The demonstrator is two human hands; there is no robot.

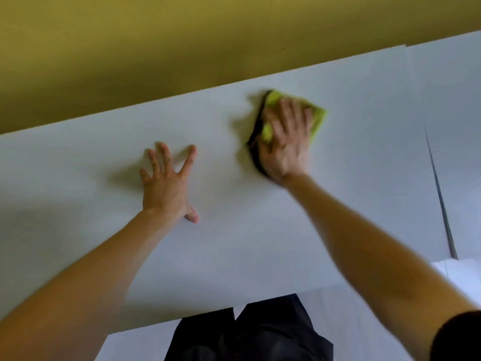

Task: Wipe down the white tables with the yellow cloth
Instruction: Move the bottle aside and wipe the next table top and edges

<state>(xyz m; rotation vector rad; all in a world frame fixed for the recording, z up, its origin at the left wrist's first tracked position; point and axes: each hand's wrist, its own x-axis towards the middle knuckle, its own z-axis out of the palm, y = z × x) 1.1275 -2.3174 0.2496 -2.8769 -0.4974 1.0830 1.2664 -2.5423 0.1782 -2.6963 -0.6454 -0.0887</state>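
Mustard-yellow wall [130, 48] up top — dark trousers [260, 337] over pale floor [135, 345].

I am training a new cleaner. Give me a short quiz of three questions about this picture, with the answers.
1. Fill the gap: the left hand lies flat on the white table with its fingers ____.
2. True or false: the left hand touches the yellow cloth.
3. Where is the cloth? A) under the right hand, toward the table's far edge; B) at the near edge; C) hanging off the table.
Key: 1 spread; 2 false; 3 A.
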